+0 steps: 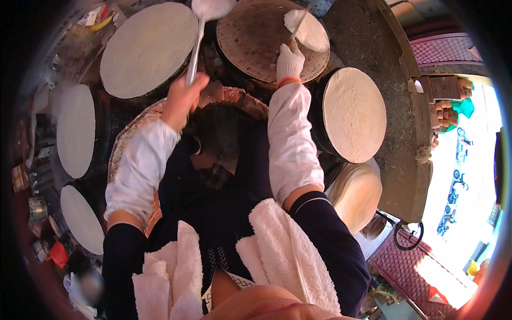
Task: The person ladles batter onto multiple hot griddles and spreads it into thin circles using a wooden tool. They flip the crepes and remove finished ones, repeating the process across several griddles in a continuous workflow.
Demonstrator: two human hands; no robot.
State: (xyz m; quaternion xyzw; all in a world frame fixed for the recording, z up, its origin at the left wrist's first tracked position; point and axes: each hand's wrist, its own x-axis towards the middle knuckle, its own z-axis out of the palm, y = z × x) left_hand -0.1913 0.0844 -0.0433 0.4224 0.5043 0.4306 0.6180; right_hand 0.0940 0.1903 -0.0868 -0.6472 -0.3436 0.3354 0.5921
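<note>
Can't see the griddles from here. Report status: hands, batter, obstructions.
Left hand grips ladle above covered griddle. Gloved right hand holds spreader stick on batter patch, bare griddle. Nothing blocking either hand.

Left hand (184, 98) bare; right hand (289, 63) in a white glove with an orange band at the wrist. White oversleeves (292, 144) cover both forearms, elastic-gathered at the elbow end. Dark navy top (325, 234) underneath, thin pale stripe at the cuff. White towel (288, 256) draped over the shoulders, both ends hanging down the chest.
</note>
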